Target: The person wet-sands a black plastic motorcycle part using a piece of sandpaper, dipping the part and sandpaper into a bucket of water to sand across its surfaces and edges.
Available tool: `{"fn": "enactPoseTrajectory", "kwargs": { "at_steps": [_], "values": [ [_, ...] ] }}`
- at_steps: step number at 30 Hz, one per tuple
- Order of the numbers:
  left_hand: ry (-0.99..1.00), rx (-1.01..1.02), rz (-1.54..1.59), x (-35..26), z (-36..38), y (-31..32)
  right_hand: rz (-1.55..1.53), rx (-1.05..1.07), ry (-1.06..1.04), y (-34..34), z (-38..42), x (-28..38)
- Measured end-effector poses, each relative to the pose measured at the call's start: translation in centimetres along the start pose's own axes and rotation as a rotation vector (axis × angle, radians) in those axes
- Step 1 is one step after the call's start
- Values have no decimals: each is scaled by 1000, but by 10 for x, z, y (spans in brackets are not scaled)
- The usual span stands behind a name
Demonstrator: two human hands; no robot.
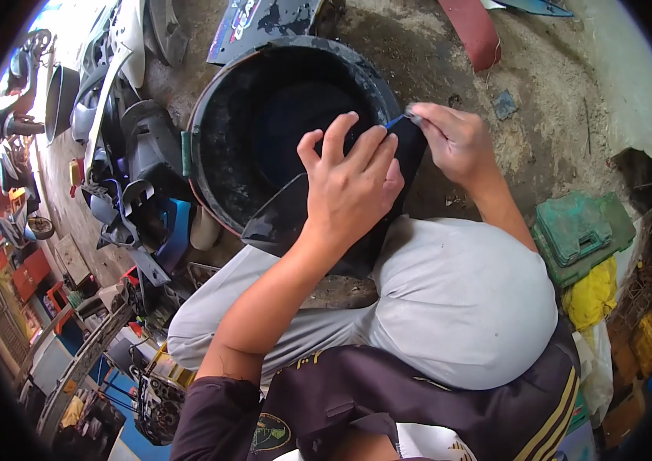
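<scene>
A dark, glossy plastic panel [276, 219] rests across my lap and the near rim of a large black tub [210, 154]. My left hand [347, 173] lies over this panel, its fingers spread and slightly bent, hiding the middle of it. Beyond those fingertips shows a thin blue strip [393, 121], running to the pinched fingertips of my right hand [456, 142] at the panel's far right edge. Something pale and greyish also shows at that pinch, too small to make out. Dark liquid seems to fill the tub's bottom.
A dark panel with lettering [264, 27] lies behind the tub, and a red curved piece [476, 34] lies farther right. Several plastic fairings [149, 138] crowd the left. At right sit a green case [575, 227] and a yellow cloth [591, 296]. An engine part [160, 403] stands lower left.
</scene>
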State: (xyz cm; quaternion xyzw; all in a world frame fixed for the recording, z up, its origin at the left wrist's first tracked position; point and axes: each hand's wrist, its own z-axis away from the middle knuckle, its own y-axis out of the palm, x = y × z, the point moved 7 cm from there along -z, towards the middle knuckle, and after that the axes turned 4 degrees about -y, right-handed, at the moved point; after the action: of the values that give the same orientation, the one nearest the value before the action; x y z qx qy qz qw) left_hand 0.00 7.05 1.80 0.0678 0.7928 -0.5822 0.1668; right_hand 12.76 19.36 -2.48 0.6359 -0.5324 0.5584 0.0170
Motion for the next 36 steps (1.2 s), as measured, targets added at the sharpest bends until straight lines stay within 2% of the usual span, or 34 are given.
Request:
{"fn": "enactPoseTrajectory", "kwargs": {
  "at_steps": [4,8,12,16,17,21,24,31,34,36],
  "values": [
    [-1,-3,-8,0,-1,0,-9,-92,64,-9,12,-7],
    [-2,-10,2,1,-1,1,21,-5,29,4,6,0],
    [-5,3,10,1,-1,1,-42,-79,130,-5,19,-9],
    [-17,-9,9,1,-2,-1,36,-32,-14,2,1,11],
    [-10,0,14,1,-3,-2,15,-49,62,-2,7,3],
    [-16,-8,15,0,-2,0,-4,-131,150,-7,30,-11],
    [-10,7,6,1,0,-1,20,-134,92,-2,23,-7],
    [-2,14,-9,0,-2,0,44,-150,124,-3,31,-6],
    [8,16,-5,-1,-2,0,-61,-184,144,0,27,-13],
    [7,19,-2,-1,-2,0,10,-186,119,-2,34,-9]
  ]
}}
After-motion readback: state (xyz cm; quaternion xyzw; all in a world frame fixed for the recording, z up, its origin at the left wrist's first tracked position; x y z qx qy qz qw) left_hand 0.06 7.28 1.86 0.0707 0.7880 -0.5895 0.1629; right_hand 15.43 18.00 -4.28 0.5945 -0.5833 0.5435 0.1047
